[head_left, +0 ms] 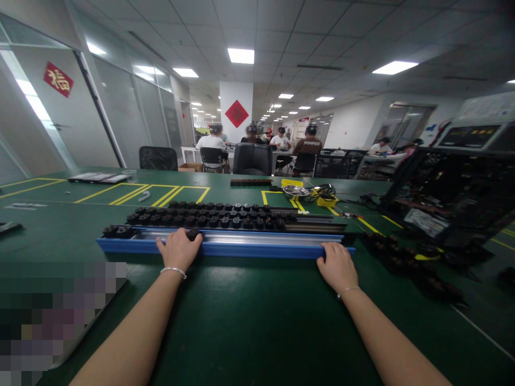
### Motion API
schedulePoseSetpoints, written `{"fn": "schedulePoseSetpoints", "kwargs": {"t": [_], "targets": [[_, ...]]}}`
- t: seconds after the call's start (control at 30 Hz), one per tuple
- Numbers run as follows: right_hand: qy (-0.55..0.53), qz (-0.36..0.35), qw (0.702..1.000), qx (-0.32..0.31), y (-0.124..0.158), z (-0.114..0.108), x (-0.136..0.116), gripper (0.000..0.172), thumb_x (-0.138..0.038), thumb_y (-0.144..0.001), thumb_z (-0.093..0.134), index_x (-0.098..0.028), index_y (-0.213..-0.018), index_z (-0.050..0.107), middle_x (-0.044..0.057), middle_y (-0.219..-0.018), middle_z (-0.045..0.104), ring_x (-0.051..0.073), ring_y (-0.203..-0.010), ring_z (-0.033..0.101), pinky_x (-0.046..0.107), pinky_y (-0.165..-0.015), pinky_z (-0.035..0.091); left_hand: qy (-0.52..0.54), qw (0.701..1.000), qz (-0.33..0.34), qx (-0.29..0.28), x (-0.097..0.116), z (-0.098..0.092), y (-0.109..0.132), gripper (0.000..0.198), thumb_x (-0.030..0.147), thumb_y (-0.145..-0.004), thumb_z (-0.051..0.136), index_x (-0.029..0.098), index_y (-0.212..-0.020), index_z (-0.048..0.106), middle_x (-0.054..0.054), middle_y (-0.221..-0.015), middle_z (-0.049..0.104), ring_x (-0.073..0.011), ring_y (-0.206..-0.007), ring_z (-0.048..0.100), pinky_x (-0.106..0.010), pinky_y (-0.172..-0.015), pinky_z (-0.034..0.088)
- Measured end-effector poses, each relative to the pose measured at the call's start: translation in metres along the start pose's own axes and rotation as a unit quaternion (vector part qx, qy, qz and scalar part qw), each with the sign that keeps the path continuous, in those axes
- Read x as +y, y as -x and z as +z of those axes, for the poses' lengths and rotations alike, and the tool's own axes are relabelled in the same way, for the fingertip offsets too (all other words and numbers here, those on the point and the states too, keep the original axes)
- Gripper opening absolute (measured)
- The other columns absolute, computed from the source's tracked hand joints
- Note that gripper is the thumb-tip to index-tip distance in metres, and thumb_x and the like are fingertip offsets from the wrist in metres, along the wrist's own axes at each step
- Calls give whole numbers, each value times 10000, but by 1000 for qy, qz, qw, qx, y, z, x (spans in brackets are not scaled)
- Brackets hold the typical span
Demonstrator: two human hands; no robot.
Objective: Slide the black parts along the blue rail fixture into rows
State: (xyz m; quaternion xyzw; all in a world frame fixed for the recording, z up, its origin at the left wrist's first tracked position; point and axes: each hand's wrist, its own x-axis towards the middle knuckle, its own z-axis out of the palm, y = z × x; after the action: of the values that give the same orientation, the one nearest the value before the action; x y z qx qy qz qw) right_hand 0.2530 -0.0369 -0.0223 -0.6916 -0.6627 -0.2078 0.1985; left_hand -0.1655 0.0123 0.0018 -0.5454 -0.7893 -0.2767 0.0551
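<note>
"So, where exactly is that blue rail (257,250)?"

"Lying lengthwise on the green table (257,327), right before the person, its silvery channel facing up. Two black socket-like modules (123,230) sit at its left end."

"And the hands?"

"The left hand (179,251) is bent over the rail, thumb at the near edge, with a small black block (194,234) showing beside the fingers. I can't tell whether it's pinched or only pressed. The right hand (339,268) has its fingers folded snugly over the rail near the right end."

"What might go wrong?"

"I'd say the block could jam if pushed in crooked. Should the right hand slacken, a hard shove might skid the whole rail sideways."

"Into what?"

"Off its right end there's a dark heap of parts (418,268). Just behind the rail stand rows of black modules (201,219), easily knocked if it twists. The metal bowl (295,191) is farther back, probably safe."
</note>
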Motion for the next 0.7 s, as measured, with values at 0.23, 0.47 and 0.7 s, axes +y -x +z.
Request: {"fn": "schedulePoseSetpoints", "kwargs": {"t": [0.23,0.47,0.7], "targets": [[6,3,1000,-9,0,-3,-2,339,-191,-783,423,-114,-1075,576,125,-1091,593,244,-1099,466,386,-980,341,8,1000,10,-6,0,0,0,415,546,-739,467,191,-898,609,-139,-959,663,-327,-1041,549,-576,-1044,152],[8,6,1000,-14,0,-5,-3,331,-197,-785,425,-113,-1066,580,125,-1098,590,244,-1094,468,381,-974,346,16,1000,12,-8,0,1,0,412,553,-728,482,195,-886,612,-132,-955,662,-328,-1047,544,-587,-1041,145],[9,0,1000,6,0,1,0,331,-186,-773,433,-112,-1057,587,125,-1078,599,246,-1086,471,385,-969,352,15,999,25,-25,4,-3,2,424,561,-736,450,193,-876,608,-132,-960,670,-316,-1029,556,-585,-1049,128]]}}
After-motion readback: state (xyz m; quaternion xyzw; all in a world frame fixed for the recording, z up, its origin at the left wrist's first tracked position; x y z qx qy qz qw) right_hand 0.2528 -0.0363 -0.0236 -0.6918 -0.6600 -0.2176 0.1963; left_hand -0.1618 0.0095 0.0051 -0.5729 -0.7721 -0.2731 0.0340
